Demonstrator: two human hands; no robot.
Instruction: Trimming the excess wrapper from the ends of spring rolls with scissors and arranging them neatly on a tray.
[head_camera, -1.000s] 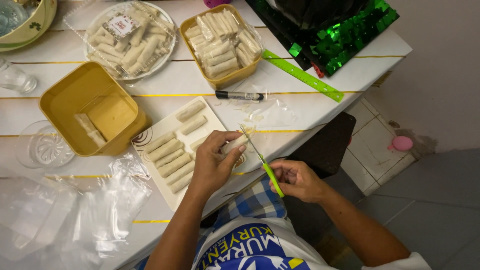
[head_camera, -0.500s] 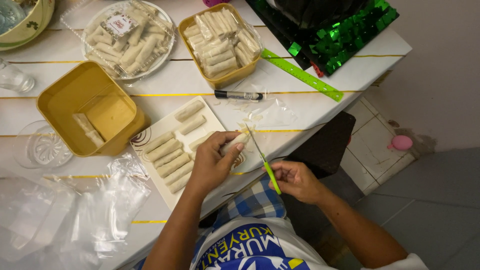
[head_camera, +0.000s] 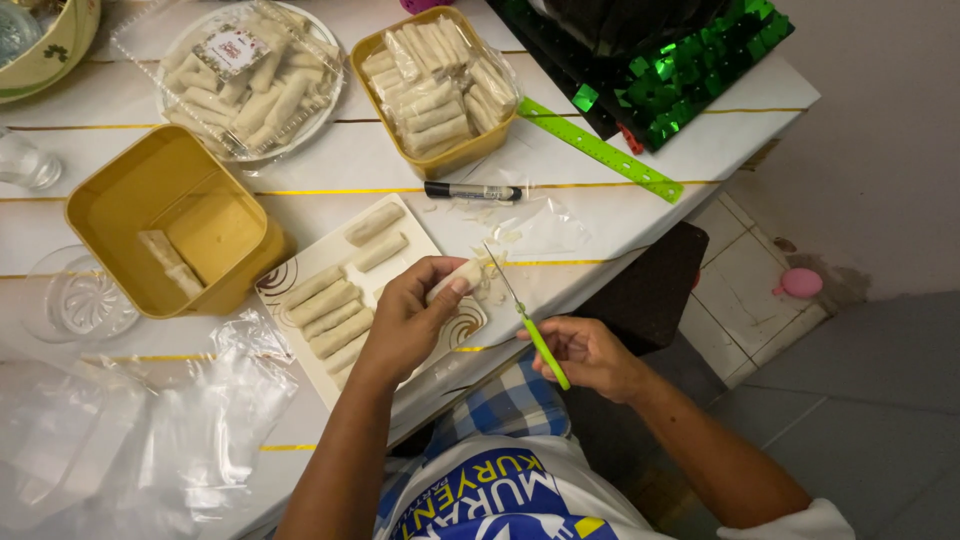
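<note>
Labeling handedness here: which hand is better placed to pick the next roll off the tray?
Left, probably. The left hand hovers over the tray beside the loose rolls, though it holds one roll. The right hand is off the table, gripping the green-handled knife.

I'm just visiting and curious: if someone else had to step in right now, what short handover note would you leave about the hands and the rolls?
Left hand: holds one pale roll at the near table edge, over the white tray.
Right hand: grips a green-handled knife, blade pointing up toward that roll's end.
Things: several bare rolls lie on the tray; two more sit in the open yellow tub. Wrapped rolls fill the far yellow tub and the covered plate. Clear bags lie at the left.
Done: two containers of rolls are wrapped.
Left: the roll in hand and the bare ones on the tray and in the tub.
</note>
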